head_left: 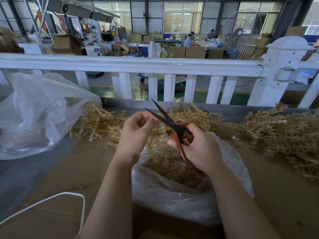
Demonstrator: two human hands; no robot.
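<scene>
At the bench's [284,190] left edge slumps a large crumpled clear plastic bag [36,114], and a thin white cord [81,197] loops near the near-left corner. A heap of tan plastic branch-like sprues [96,121] lies along the far edge, just left of the hands.

The left hand [136,133] is raised over the bench's middle, its fingers curled and pinching a pale, translucent toothed plastic sprig [162,132] between thumb and forefinger. The sprig hangs down from that pinch, between the two hands.

The black-bladed scissors with red loop handles [172,122] run on a slant from near-right to far-left. The tips point up and away toward the white railing [138,64], and the blades are parted in a narrow V. The lower blade passes just beside the left fingertips. The right hand [203,149] grips the handles, its fingers curled through the red loops.

Below both hands an open clear plastic bag of cut tan bits [172,197] rests at the near edge. A larger tangle of tan sprues [284,135] fills the far-right corner.
</scene>
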